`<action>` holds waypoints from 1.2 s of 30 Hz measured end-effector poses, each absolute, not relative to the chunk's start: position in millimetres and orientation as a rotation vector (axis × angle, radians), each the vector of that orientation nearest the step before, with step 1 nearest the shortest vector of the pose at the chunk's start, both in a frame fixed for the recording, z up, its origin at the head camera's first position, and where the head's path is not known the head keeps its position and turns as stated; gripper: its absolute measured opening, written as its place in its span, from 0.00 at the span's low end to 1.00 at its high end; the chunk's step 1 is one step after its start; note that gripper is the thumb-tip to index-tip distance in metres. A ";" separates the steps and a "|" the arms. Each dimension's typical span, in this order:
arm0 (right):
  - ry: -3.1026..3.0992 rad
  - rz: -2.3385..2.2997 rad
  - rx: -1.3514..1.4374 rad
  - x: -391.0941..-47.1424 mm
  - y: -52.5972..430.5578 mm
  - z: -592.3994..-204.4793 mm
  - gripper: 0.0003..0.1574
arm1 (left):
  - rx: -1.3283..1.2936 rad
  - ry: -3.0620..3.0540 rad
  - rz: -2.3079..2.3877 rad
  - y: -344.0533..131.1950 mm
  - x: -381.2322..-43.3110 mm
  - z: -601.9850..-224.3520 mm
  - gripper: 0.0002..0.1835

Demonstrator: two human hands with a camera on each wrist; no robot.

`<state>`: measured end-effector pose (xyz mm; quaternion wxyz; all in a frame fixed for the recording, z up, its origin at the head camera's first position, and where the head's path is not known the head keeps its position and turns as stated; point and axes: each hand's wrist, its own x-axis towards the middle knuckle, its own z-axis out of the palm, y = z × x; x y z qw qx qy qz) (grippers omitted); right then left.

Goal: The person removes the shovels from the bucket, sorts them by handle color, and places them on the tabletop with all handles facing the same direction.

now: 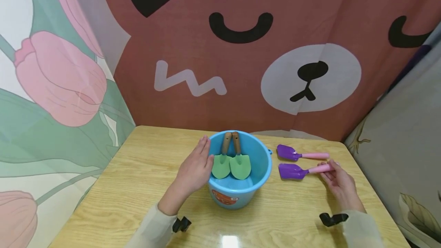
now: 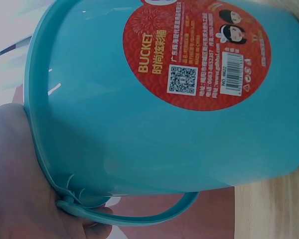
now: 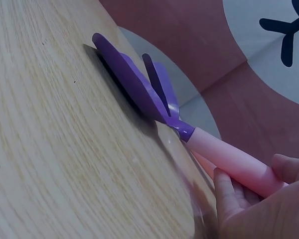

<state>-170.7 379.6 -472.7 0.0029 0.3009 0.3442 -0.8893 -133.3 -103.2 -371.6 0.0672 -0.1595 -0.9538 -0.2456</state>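
Observation:
A light-blue bucket [image 1: 263,175] stands upright, holding two small green trowels [image 1: 240,167] with brown handles leaned toward its far wall. My left hand [image 1: 194,167] rests against the bucket's left rim with its fingers straight. In the left wrist view the bucket's side [image 2: 139,144] shows a red label, and the hand lies by the rim near the handle joint. On the right, my right hand [image 1: 339,183] pinches the pink handle of the nearer purple toy shovel [image 1: 293,171]. The right wrist view shows this shovel's blade [image 3: 132,82] tilted close over the table.
A second purple shovel with a pink handle [image 1: 315,155] lies just behind the held one. The wooden table [image 1: 138,179] ends at a brown bear-print curtain [image 1: 186,114] behind, with printed cloth at both sides. The bucket's own handle [image 2: 154,218] hangs at its far side.

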 end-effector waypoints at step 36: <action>1.154 -2.694 1.093 -177.0 384.1 -483.3 0.03 | -0.486 -2.880 -0.728 -103.9 -132.8 -372.5 0.33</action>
